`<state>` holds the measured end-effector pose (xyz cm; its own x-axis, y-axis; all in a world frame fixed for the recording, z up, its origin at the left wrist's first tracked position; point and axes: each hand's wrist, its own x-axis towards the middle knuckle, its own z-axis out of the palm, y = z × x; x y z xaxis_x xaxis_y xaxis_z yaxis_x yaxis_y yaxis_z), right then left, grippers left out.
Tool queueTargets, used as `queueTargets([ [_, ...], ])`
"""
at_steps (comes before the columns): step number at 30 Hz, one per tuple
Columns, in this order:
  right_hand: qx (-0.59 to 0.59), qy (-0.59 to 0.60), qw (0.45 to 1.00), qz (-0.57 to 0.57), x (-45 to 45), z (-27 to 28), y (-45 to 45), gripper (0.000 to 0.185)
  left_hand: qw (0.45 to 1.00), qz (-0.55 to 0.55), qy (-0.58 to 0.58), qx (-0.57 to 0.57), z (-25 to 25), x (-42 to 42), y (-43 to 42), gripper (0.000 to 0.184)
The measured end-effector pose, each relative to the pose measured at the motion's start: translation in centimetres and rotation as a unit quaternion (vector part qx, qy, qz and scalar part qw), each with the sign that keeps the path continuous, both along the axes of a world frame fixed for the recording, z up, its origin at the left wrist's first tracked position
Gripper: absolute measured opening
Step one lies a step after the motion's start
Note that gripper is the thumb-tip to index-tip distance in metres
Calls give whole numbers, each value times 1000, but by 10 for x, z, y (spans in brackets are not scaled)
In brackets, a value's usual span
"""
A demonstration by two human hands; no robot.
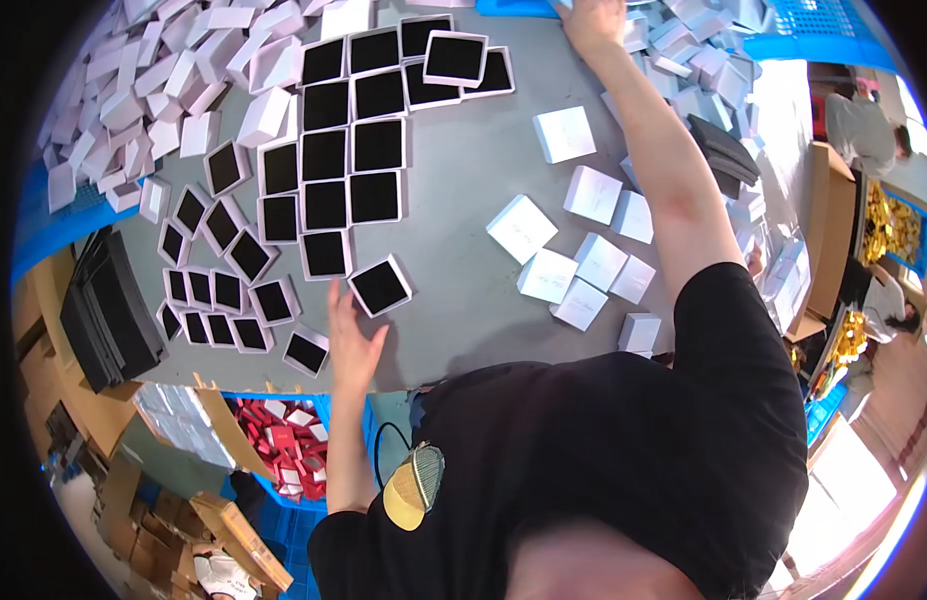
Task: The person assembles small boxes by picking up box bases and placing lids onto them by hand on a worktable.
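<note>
While the left hand (353,342) rests low by the near edge of the bench (463,215), the right arm stretches way out to the far side, so this one's a bit of a split job. The left hand's fingers are spread apart with nothing I can see between them, and they sit just beside a skewed tray (380,288); whether a fingertip actually touches a neighbour, I can't tell. The right hand (591,25) is partly cut off at the top, next to a blue rim (518,6) and the right pile (698,60) of boxes, and I honestly can't tell if it's clamped on anything. The black-lined trays (325,155) stand in a rough block left of centre, one lying across others at the far end, with smaller trays (226,290) clustered further left. White boxes (523,230), some with script on top, lie loosely right of centre, and the left pile (163,95) fills the far left corner. My read is that the step in hand is a reach at the far side, with the left hand idling by the trays. Next move calls for a light grip out there and a forearm kept clear of the boxes under it.
</note>
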<state>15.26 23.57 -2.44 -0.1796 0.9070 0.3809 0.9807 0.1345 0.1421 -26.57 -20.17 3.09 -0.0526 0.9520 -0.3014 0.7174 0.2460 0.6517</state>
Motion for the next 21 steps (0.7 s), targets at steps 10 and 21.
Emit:
queueTargets([
  [10, -390, 530, 752, 50, -46, 76, -216, 33, 980, 3, -201, -1, -35, 70, 31, 86],
  [21, -192, 777, 572, -178, -96, 48, -221, 32, 982, -49, -181, -12, -25, 38, 19, 79],
])
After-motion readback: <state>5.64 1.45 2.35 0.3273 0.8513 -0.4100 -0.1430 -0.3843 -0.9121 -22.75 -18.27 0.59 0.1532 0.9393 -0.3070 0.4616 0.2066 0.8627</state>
